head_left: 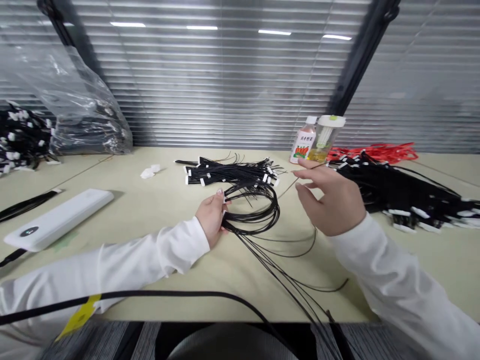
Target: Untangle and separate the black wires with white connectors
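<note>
My left hand point(212, 215) is closed around one side of a coil of thin black cables point(272, 215), just above the table. Loose cable ends point(277, 267) trail from the coil toward the table's front edge. To the right, my right hand point(330, 195) is raised with its thumb and fingers somewhat apart. One thin black wire point(289, 187) runs up from near the coil between these fingers and appears to be held there; the exact grip is unclear. Behind the coil lies a bundle of black cables with white connectors point(228, 172).
A bottle point(303, 142) and a lidded clear cup point(330, 135) stand at the back. Black cables point(405, 190) and red cables point(390, 151) lie right. At left are a white power bank point(60, 217), a plastic bag point(90, 125) and crumpled white scraps point(150, 171). A thick black cable point(168, 294) crosses the foreground.
</note>
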### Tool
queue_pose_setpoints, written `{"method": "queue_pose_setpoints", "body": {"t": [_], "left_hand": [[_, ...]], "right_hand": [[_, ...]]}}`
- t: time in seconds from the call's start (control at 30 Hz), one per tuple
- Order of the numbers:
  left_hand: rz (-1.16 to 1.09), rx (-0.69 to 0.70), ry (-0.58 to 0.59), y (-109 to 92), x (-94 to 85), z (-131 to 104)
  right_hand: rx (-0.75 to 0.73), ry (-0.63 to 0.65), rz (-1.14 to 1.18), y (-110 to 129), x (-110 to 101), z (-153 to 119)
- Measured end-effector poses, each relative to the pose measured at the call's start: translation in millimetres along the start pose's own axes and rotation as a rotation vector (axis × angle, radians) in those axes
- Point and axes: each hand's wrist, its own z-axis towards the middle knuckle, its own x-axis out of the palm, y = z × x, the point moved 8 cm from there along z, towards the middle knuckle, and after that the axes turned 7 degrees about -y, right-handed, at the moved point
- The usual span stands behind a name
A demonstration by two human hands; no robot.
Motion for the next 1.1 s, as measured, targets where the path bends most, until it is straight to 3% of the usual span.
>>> {"method": "queue_pose_setpoints", "body": {"t": [0.07, 0.17, 0.27, 0.5, 0.63, 0.83, 1.1], "left_hand": [[0.001, 0.024, 0.009, -2.1, -0.1, -0.9], [0.034, 0.065, 0.03, -3.6, 0.5, -2.3], [0.098, 0.12, 0.047, -5.3, 1.3, -5.1], [0.346, 0.382, 0.165, -22.1, 14.1, -22.6], [0.384, 0.387, 0.214, -20.9, 18.7, -25.1], [0.395, 0.38, 0.269, -19.4, 25.3, -27.7], [0.408, 0.361, 0.281, -16.7, 24.6, -27.6]], "right_hand": [[0.163, -0.052, 0.394, -3.7, -1.6, -0.7], [0.466, -0.017, 0.921, -9.2, 13.7, -8.3], [0.607, 0.085, 1.083, -8.9, 29.0, -16.0], [0.631, 0.352, 0.945, -2.9, 53.5, -31.2], [0.542, 0.403, 0.698, -1.2, 56.3, -34.0], [0.164, 0.407, 0.234, 17.0, 55.0, -29.1], [0.141, 0.46, 0.223, 22.8, 59.6, -30.6]]}}
